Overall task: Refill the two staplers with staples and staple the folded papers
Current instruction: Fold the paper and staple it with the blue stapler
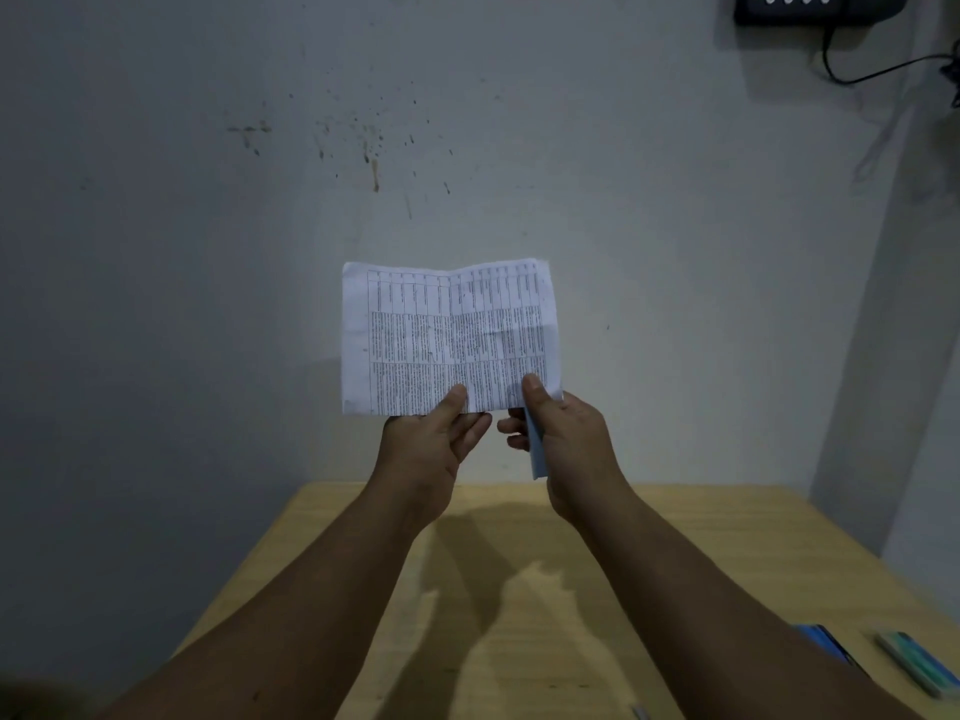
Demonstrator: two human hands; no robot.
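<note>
Head: folded paper (449, 337) above both hands.

table (519, 589) centre bare | stapler (917, 663), blue item (826, 641) crowd right edge

Stained grey wall (363, 148) behind wooden table (701, 553)

— What's the sheet made of?
— The printed paper (451, 339) is thin, matt white, creased down the middle and a little crumpled at its edges.
— And below it?
— The tabletop (727, 553) looks like pale yellow wood-grain laminate, smooth with a faint sheen. The wall (208, 252) behind is matt grey plaster, stained and speckled.
</note>
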